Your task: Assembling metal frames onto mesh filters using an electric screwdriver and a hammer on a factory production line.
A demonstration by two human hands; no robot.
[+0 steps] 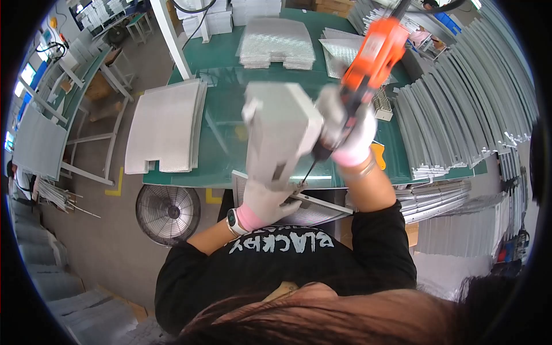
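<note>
My right hand (352, 129), in a white and pink glove, grips an orange and black power screwdriver (374, 54). Its thin bit points down at the rim of a framed mesh panel (319, 214), close to my left fingertips. My left hand (261, 204), gloved alike, closes on that panel's frame at the table's near edge, thumb toward the right. A pale grey box-shaped part (279, 126), blurred, stands above the frame and covers part of my left fingers. Whether it is fixed to the frame, I cannot tell.
The green table (221, 135) bears a stack of white panels (164, 123) at left and mesh sheets (277, 43) at the back. Many framed panels (460, 98) stand in a row at right. A floor fan (172, 213) is at my left. A yellow object (377, 154) lies near my right wrist.
</note>
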